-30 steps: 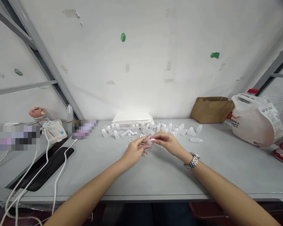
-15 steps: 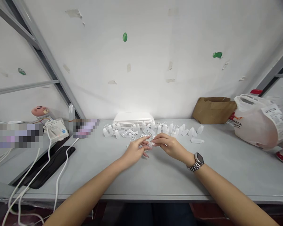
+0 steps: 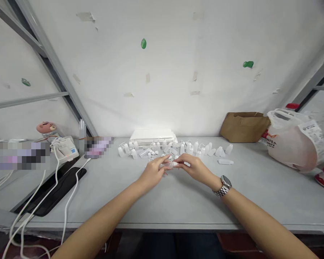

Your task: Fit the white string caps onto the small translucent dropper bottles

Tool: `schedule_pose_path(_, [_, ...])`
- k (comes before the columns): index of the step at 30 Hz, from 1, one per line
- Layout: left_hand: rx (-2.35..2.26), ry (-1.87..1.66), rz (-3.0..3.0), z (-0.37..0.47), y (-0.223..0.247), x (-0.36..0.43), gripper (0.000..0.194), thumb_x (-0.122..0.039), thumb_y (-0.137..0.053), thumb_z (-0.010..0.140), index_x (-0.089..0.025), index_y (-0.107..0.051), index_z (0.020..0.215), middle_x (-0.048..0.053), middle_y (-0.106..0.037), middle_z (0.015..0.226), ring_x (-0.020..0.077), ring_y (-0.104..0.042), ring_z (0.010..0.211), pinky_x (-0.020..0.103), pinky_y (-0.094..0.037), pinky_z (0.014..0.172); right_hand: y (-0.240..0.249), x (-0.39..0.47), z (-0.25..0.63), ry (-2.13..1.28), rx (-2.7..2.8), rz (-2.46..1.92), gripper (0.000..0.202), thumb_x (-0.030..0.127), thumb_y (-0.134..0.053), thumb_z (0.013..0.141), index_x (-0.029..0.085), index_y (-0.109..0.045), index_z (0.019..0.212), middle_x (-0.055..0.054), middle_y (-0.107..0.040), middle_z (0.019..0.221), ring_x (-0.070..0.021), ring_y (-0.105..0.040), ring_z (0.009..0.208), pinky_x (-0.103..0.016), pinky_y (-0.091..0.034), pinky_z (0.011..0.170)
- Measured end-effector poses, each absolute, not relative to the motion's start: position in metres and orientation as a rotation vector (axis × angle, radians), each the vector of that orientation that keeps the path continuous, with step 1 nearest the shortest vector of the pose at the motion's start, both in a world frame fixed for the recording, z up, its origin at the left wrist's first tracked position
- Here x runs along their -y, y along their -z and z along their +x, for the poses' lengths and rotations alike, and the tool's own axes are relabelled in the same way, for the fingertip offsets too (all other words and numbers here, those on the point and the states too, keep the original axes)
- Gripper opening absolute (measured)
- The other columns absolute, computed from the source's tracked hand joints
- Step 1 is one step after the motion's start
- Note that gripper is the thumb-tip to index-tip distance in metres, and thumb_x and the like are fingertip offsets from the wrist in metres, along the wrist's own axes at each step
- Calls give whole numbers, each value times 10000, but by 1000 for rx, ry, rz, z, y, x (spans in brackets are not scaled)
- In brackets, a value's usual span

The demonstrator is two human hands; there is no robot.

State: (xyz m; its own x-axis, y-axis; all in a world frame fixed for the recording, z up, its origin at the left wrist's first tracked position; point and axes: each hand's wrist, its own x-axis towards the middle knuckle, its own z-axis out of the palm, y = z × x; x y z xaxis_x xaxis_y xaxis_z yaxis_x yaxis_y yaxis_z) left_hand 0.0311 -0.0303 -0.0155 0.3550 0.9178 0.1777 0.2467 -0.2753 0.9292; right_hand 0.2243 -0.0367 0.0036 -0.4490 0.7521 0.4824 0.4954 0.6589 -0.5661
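Between my two hands is a small translucent squeeze bottle [image 3: 171, 165], tilted on its side above the grey table. My left hand [image 3: 152, 172] is closed in a pinch round the bottle's left part. At the other end, my right hand [image 3: 192, 166] pinches a white cap [image 3: 175, 164] at the bottle's neck; fingers partly hide it, and I cannot tell how firmly it sits. Just behind my hands, several loose white caps [image 3: 152, 152] lie among standing and lying bottles. One bottle without a cap [image 3: 225, 162] lies flat to the right.
A stack of white boards or sheets [image 3: 152, 135] stands against the wall behind the bottles. On the right are a brown paper bag [image 3: 243, 127] and a white plastic bag [image 3: 294, 140]. White cables [image 3: 67, 201] and a black tray-like thing [image 3: 59, 190] occupy the left.
The fingers of both hands have shifted slightly about the bottle, and its tilted body and white cap show more clearly. The other bottles have stayed in place.
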Motion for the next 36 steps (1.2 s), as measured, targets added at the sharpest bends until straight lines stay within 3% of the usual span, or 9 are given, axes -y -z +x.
schedule_pose_path(9, [-975,-794,1614,29,13,27,442,-164,-536,712,-246,-558,1146,48,-619,947,180,-633,787,304,-576,594,-3,39,229,-207,2387,-796,220,112,-382,867,172,-593,869,-83,-589,803,-179,-546,776,-309,-476,655])
schedule_pose_path(15, [-1022,-882,1637,31,13,28,407,-173,-551,708,-240,-585,1109,34,-611,936,137,-627,692,336,-572,655,1,39,224,-268,2288,-959,141,142,-409,864,169,-544,834,-62,-571,761,-165,-539,712,-293,-451,624])
schedule_pose_path(22, [-1029,-1067,1809,35,13,31,344,-154,-534,722,-259,-615,1040,33,-585,1005,170,-579,940,329,-553,757,3,37,218,-443,2152,-1211,326,294,-339,912,179,-487,646,-31,-557,669,-140,-522,636,-274,-415,595])
schedule_pose_path(25, [-1091,-1090,1829,36,13,31,340,-161,-535,729,-255,-608,1048,38,-595,1026,173,-592,929,318,-551,748,0,36,222,-394,2162,-1153,253,345,-400,890,179,-547,768,-39,-563,727,-147,-520,667,-279,-427,609])
schedule_pose_path(28, [-1120,-1089,1833,36,13,31,349,-165,-540,733,-263,-597,1063,31,-600,1052,169,-604,919,306,-546,757,-2,36,225,-278,2240,-1002,156,282,-447,876,182,-541,949,-61,-563,810,-169,-520,752,-300,-443,658])
schedule_pose_path(36, [-1085,-1120,1953,34,16,31,305,-164,-563,736,-253,-612,1024,33,-621,959,169,-604,917,277,-556,688,7,36,221,-152,2287,-927,139,130,-359,878,175,-491,879,-65,-522,779,-176,-480,727,-307,-441,628])
